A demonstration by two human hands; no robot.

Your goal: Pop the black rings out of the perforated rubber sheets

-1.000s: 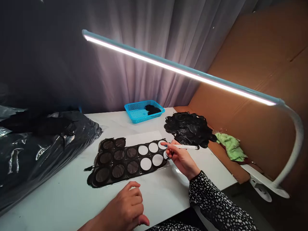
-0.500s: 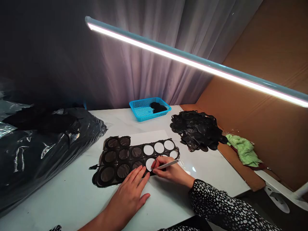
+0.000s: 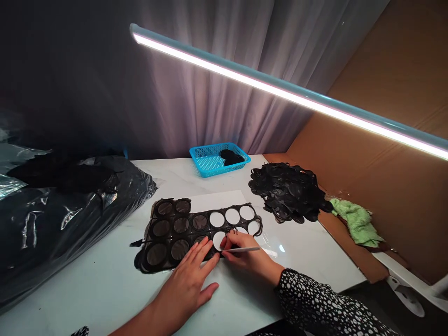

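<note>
A black sheet with rows of round cells [image 3: 171, 238] lies on the table. Its left cells are filled with dark discs, while several cells on the right show white. My left hand [image 3: 191, 284] rests with fingers stretched over the sheet's lower middle edge, the thumb apart on the table. Just right of it, my right hand [image 3: 245, 249] pinches a slim, pale pen-like tool [image 3: 249, 249]. The tool's tip, too small to make out, is by the rim of a white cell [image 3: 219, 240] in the lower row. My right hand covers some cells there.
A blue basket [image 3: 206, 171] holding a few black pieces stands at the back. Right of it lies a heap of black scraps [image 3: 289, 192]. A green cloth [image 3: 357, 221] sits beyond the right edge. A bulky plastic bag [image 3: 80, 205] occupies the left; a lamp [image 3: 280, 91] hangs above.
The tool in my right hand has tilted flatter, and its tip is a little lower at the cell's rim. My left hand stays in place. The whole view has shifted slightly.
</note>
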